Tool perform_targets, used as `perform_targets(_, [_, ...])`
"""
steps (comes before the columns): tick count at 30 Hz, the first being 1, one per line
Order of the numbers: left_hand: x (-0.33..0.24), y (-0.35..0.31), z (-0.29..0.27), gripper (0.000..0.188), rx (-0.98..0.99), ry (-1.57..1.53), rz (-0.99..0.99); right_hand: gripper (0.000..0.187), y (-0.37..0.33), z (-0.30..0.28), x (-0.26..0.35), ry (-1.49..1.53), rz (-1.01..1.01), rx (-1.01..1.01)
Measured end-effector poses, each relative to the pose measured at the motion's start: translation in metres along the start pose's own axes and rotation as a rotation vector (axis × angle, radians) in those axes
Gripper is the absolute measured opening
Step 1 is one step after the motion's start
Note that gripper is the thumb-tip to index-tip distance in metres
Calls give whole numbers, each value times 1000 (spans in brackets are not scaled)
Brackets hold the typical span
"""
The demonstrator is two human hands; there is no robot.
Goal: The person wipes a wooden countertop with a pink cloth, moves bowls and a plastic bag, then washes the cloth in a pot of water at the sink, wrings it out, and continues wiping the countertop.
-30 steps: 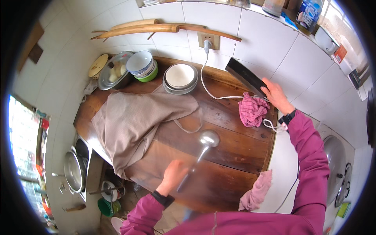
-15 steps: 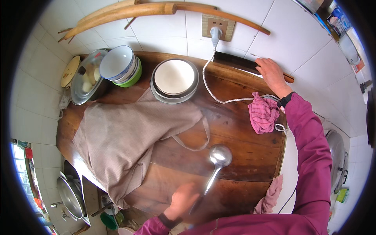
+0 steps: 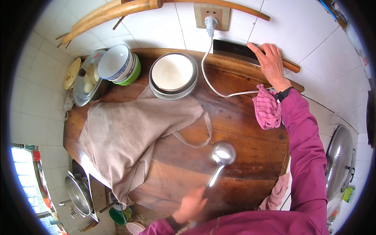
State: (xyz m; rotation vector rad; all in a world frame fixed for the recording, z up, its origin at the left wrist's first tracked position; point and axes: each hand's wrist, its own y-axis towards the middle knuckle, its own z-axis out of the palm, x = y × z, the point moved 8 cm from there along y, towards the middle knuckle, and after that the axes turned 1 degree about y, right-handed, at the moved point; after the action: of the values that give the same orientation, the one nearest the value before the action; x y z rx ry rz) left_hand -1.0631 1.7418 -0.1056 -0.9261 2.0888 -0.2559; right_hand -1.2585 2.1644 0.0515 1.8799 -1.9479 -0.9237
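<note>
Black panel (image 3: 229, 49) stood along the tiled wall (image 3: 156, 29) at the back of the bench (image 3: 250, 156), my right hand (image 3: 271, 62) laid over it with fingers extended — whether they gripped it, I couldn't tell. My blurred left hand (image 3: 191, 205) was at the handle of the ladle (image 3: 223, 152), its grasp equally unclear. I judged that if my sleeve (image 3: 307, 145) caught the cord (image 3: 225, 96), the plug (image 3: 211, 24) could work loose; slipping fingers could let the panel fall. I could read no writing on it.

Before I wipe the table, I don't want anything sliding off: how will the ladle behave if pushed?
The ladle looks like smooth, shiny metal, so probably stiff and easily slid. With its round bowl and slim handle, it may pivot.
</note>
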Motion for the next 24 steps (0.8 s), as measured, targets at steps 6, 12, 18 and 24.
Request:
perform_targets(6, [-1, 1, -6, 51, -83, -61, 64, 52, -2, -4, -1, 58, 6, -43])
perform_targets(12, [0, 1, -5, 50, -66, -92, 62, 47, -8, -12, -6, 130, 48, -119])
perform_targets(18, [-3, 3, -10, 50, -76, -85, 67, 51, 2, 3, 6, 55, 6, -105])
perform_targets(24, [-6, 5, -10, 49, -64, -99, 71, 58, 4, 12, 11, -61, -29, -86])
